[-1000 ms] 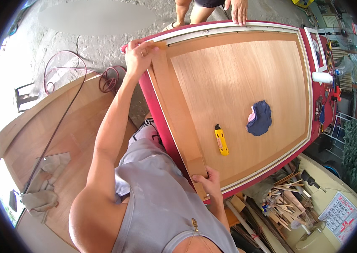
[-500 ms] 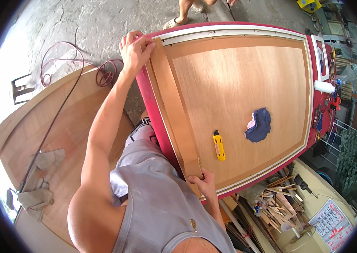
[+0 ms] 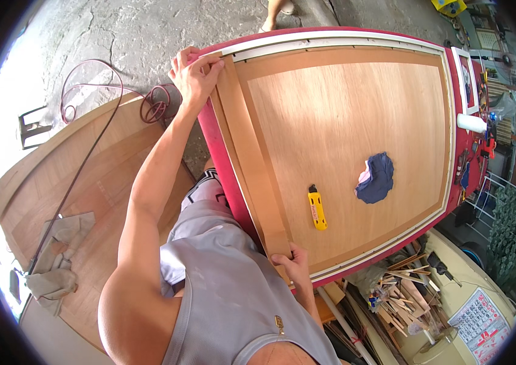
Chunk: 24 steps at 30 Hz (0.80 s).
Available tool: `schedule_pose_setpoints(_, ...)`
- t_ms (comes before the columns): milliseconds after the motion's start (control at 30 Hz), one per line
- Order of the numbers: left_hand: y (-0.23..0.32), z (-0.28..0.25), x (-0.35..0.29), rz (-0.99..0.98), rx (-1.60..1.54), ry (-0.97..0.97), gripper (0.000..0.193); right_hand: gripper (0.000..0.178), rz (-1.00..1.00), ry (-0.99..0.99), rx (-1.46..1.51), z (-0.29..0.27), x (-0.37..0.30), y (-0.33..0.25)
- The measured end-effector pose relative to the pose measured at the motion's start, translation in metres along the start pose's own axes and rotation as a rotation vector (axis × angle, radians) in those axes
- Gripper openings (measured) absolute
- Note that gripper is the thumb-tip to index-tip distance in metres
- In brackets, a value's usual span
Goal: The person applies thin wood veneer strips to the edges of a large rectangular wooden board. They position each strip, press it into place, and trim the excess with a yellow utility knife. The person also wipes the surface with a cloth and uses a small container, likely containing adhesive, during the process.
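A wide strip of brown tape runs along the left edge of a framed plywood panel. At the far left corner my left hand pinches the strip's end against the frame edge, fingers curled over it. My right hand grips the near end of the tape, thumb on top; its other fingers are mostly hidden. A white frame rail borders the panel, whose margins carry more brown tape. On the plywood lie a yellow utility knife and a crumpled navy cloth.
The panel rests on a red-covered table. At its right end are a white bottle, a small white frame and tools. Wood offcuts fill the lower right. A large plywood sheet and a hose lie left. A person's leg shows beyond.
My hands hold nearly the same places on the tape. The tape near my right hand now looks flatter. The other person's legs have shifted partly out of view at the top.
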<state>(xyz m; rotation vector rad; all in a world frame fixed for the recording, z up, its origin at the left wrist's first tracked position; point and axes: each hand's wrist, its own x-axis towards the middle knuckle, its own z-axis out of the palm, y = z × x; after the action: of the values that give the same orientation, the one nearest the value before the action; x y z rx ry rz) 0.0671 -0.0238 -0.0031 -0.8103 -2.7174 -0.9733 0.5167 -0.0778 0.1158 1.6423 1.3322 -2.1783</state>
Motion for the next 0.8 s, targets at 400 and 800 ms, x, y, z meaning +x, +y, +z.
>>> schedule_pose_setpoints(400,0.004,0.003,0.004,-0.082,0.125,0.153,0.041,0.018,0.026,-0.027,-0.002,0.000,0.011,0.009)
schedule_pose_setpoints(800,0.020,-0.017,-0.015,0.539,0.480,-0.136,0.035,0.020,0.030,-0.072,-0.036,-0.001,0.021,0.009)
